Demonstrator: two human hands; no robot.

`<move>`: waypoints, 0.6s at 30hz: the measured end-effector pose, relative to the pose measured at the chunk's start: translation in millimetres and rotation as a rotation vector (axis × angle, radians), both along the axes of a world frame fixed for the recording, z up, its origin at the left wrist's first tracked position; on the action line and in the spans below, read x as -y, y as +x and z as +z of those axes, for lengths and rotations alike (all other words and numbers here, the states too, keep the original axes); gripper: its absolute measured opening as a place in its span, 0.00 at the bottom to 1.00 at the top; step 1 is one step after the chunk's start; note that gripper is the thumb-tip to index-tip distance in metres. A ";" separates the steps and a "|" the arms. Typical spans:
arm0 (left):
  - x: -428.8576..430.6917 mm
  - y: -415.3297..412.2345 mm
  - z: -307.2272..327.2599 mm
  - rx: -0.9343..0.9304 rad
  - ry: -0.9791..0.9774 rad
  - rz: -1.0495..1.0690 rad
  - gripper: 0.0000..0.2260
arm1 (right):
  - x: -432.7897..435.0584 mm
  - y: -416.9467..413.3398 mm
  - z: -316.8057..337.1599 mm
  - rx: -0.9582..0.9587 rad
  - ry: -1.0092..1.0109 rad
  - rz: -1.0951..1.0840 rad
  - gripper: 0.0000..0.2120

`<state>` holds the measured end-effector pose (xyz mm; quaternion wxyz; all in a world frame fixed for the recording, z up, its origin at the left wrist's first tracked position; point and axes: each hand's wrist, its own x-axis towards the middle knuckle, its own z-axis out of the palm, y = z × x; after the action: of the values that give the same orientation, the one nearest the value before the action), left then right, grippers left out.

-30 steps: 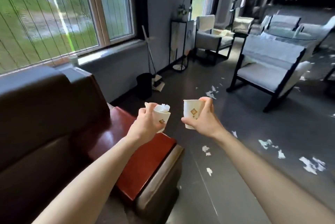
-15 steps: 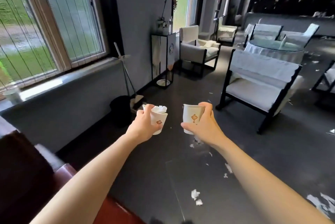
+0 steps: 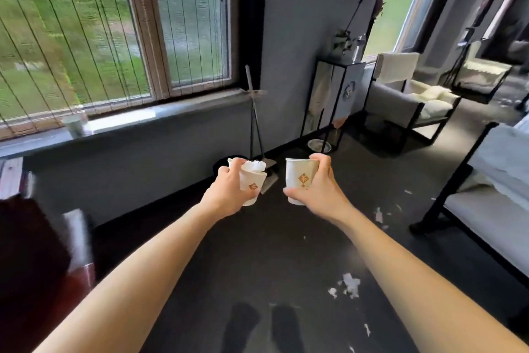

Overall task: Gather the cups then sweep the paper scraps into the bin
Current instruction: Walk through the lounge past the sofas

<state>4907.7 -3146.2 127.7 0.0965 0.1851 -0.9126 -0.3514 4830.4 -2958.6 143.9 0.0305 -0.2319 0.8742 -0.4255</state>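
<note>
Since the cups must be gathered first, each hand is curled round one. The left hand (image 3: 229, 192) grips a stuffed cup (image 3: 253, 184) with crumpled paper (image 3: 254, 166) inside, and the right hand (image 3: 317, 192) grips a second cup (image 3: 299, 178). Both cups stand upright, likely so nothing spills. That makes two cups. One dark bin (image 3: 219, 166) sits just past the left hand, beside one broom (image 3: 251, 123). About four bunches of paper scraps (image 3: 347, 285) lie by the right arm.

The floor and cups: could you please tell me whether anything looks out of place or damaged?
Torn paper scraps lie strewn across the dark floor. The cup in the left hand has a crumpled rim and is stuffed with white paper.
</note>
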 end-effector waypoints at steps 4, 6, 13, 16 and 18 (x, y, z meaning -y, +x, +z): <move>46.0 -77.4 -15.0 0.022 0.031 0.091 0.28 | 49.5 -90.6 -22.5 0.021 -0.008 0.088 0.39; 74.0 -120.4 -21.4 0.022 0.028 0.112 0.28 | 80.5 -142.7 -30.7 0.021 -0.006 0.102 0.39; 188.3 -268.5 -14.9 0.063 0.025 0.181 0.27 | 196.6 -309.8 -33.7 0.065 -0.014 0.128 0.40; 223.5 -319.4 -18.3 0.090 0.027 0.199 0.27 | 232.6 -364.4 -39.8 0.092 -0.009 0.141 0.40; 248.7 -354.6 -28.4 0.121 0.038 0.211 0.28 | 258.5 -403.9 -49.9 0.117 0.016 0.143 0.40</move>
<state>4553.1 -3394.9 99.3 0.0742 0.3026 -0.8855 -0.3446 4426.6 -3217.2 94.0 0.1137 -0.2684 0.8554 -0.4281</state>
